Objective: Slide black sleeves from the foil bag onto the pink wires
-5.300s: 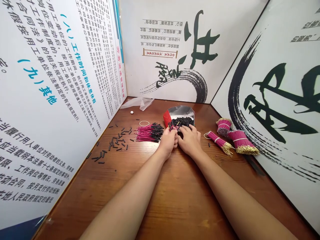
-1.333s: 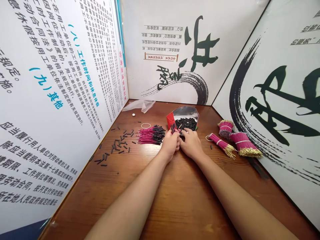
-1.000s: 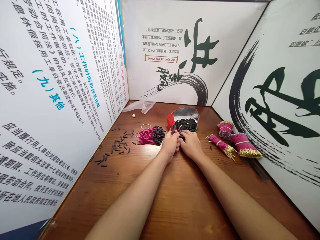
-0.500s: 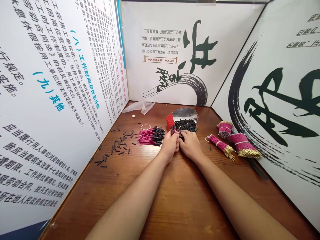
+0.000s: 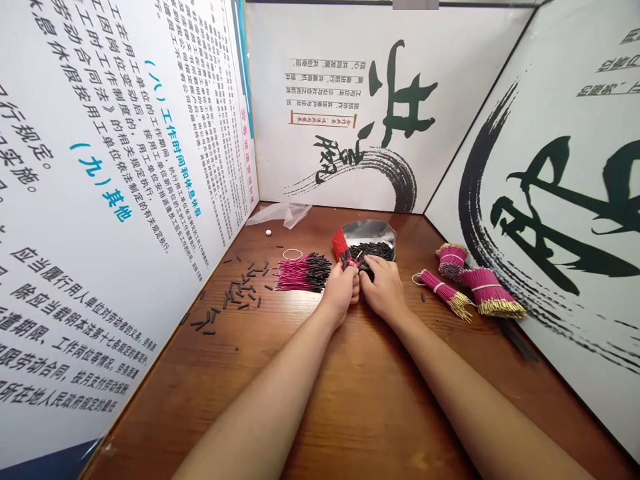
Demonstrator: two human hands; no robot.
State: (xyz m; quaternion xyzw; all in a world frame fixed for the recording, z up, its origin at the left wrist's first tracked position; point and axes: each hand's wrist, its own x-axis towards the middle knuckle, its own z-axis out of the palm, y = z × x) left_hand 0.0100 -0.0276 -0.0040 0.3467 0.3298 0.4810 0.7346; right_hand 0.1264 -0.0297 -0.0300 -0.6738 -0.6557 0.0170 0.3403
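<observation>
My left hand (image 5: 341, 291) is closed round a few pink wires (image 5: 353, 261), some with black sleeves and some with bare gold ends, pointing up. Close beside it, my right hand (image 5: 383, 287) has its fingers bent together at the near edge of an open container (image 5: 339, 241) with a red side and a silvery inside. Short black sleeves (image 5: 377, 251) are heaped in that container. Whether my right fingertips pinch a sleeve is too small to make out. Left of my hands lies a pile of pink wires with black-sleeved ends (image 5: 303, 272).
Loose black sleeves (image 5: 240, 291) are scattered on the wooden table (image 5: 350, 400) at the left. Banded bundles of pink wire (image 5: 487, 292) lie at the right. A clear plastic bag (image 5: 283, 215) and a pale ring (image 5: 293, 254) lie farther back. Printed panels (image 5: 340, 40) enclose the table.
My right hand has drawn back slightly from the sleeves in the container, its fingers now more bent. My left hand keeps hold of the wires in nearly the same place.
</observation>
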